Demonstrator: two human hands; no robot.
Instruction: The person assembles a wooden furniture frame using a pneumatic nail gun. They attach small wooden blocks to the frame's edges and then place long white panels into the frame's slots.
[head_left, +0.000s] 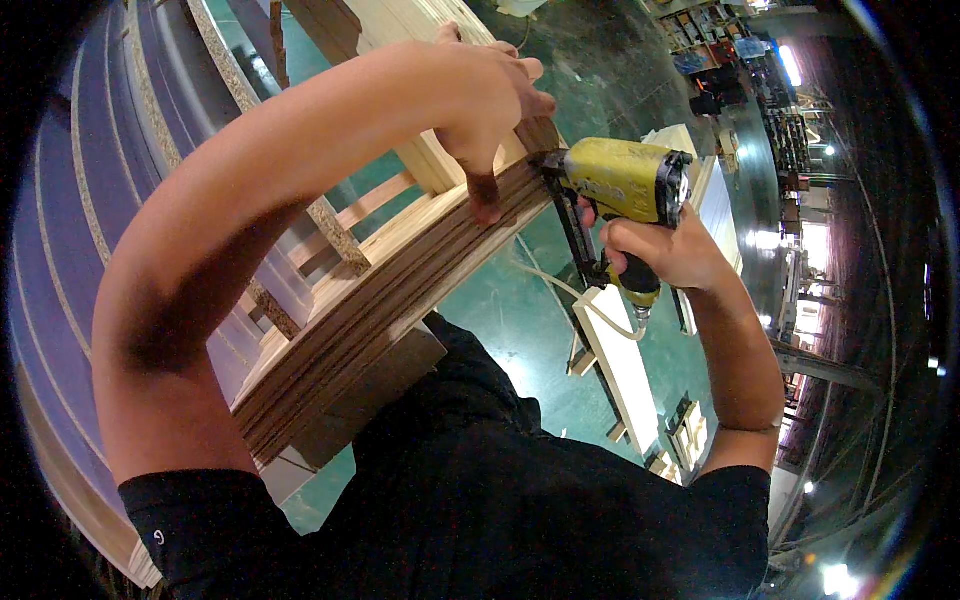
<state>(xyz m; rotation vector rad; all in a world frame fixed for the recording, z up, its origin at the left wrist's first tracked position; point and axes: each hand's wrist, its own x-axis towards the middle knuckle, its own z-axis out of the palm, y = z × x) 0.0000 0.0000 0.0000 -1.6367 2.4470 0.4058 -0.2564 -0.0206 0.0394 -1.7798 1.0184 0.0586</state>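
In my right hand is a yellow and black nail gun, its handle wrapped by my fingers. Its black nose meets the end of a brown layered wooden board, at the far corner. My left hand spans that corner, with the thumb down on the board's near side and the fingers spread over the far side. The undersides of these fingers are hidden. A pale air hose joins the bottom of the gun's handle. Pale wooden strips lie behind the board.
Large purple-grey panels with chipboard edges stand at the left. On the green floor to the right lie a long white board and small wood pieces. Shelves with goods line the far right.
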